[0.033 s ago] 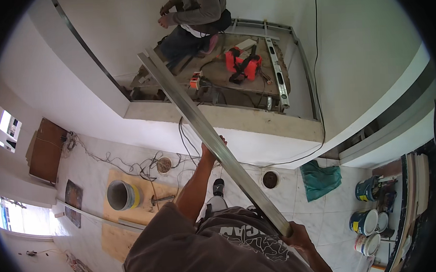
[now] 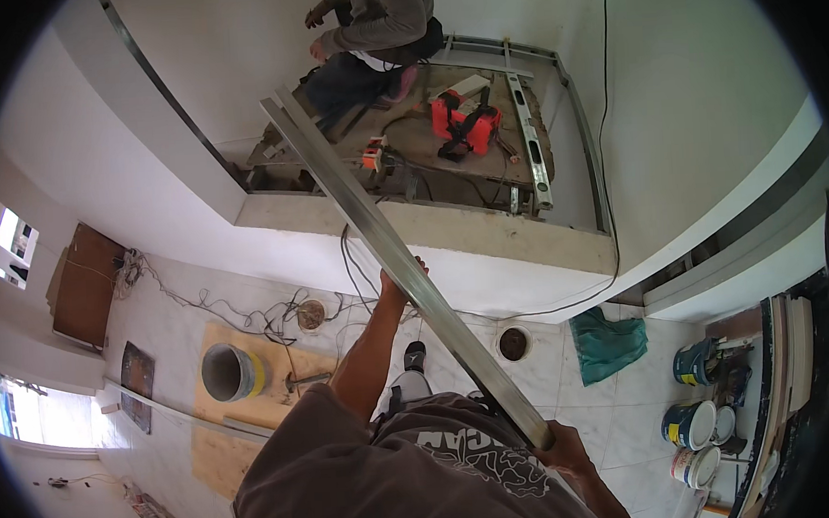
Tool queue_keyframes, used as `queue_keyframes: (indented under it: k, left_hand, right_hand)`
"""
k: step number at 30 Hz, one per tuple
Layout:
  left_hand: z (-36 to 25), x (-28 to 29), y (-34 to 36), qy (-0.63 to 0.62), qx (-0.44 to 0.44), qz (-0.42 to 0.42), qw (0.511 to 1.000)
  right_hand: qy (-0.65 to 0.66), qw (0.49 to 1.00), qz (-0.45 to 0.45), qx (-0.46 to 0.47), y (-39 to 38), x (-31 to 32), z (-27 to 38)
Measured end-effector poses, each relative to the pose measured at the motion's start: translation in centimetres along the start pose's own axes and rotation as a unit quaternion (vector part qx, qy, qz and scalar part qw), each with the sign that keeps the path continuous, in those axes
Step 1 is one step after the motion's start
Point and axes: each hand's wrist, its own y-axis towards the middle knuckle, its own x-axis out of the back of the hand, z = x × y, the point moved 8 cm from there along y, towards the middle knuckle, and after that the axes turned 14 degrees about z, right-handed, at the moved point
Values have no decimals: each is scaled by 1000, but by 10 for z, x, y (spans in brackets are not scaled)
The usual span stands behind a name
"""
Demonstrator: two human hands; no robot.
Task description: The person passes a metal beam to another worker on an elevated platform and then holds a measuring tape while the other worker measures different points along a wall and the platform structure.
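Note:
A long galvanized metal stud runs diagonally in front of me. Its far end reaches over the raised ledge, and its near end lies close to my right side. My left hand grips it around the middle from the left and underneath; part of the fingers is hidden behind the metal. At the near end, my right hand is wrapped round the stud.
On the raised platform a person crouches near a red bag, a spirit level and an orange tool. Below are a bucket, a hammer, cables, green cloth and paint pails.

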Motion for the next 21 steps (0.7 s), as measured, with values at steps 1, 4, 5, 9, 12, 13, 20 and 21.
queue_keyframes:
  k: [1,4,5,9,12,13,20,21]
  left_hand:
    - [-13,1,8,-6,1,-2,1000]
    - [-84,17,42,15,-9,90,996]
    - [-84,13,54,10,4,90,996]
    - [-122,7,82,37,-4,48,998]
    - [-157,19,111,55,-5,111,992]
    - [-169,20,120,65,-6,154,986]
    - [-190,50,170,133,55,97,985]
    - [-189,51,177,144,49,92,984]
  right_hand:
    - [-4,1000,2,-4,9,2,11]
    - [-9,999,31,-7,48,-3,50]
    - [-23,999,22,-3,59,-3,56]
    - [-29,1000,5,-3,93,-4,88]
    - [-24,999,25,-5,115,-6,116]
    - [-22,999,24,-8,121,-7,121]
    - [-39,999,28,-21,146,-10,142]
    - [-48,998,24,-24,149,-8,142]
